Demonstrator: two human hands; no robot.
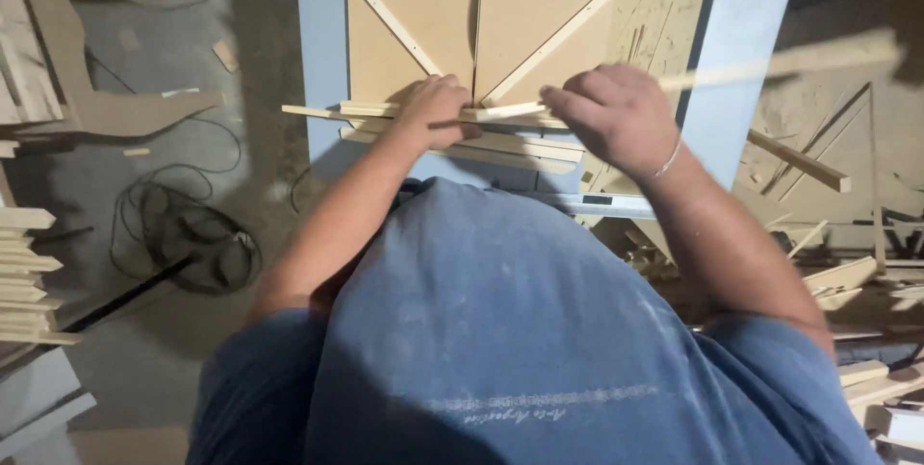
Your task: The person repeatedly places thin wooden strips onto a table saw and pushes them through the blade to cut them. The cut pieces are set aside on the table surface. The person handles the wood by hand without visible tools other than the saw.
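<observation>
My left hand (438,111) presses down on a small stack of thin wooden strips (510,145) lying across the near edge of a blue saw table (322,32). My right hand (614,111) is closed around one long thin strip (789,61) that sticks out to the right, blurred. Two tan boards (414,3) lie on the table beyond the hands, with thin strips set at angles that meet in a V near my fingers. A thin bracelet sits on my right wrist.
A coiled black cable (188,239) lies on the grey floor at left. Cut wooden pieces are stacked at the left edge (24,272). Loose offcuts and strips (847,272) pile up on the right. My blue shirt fills the bottom of the view.
</observation>
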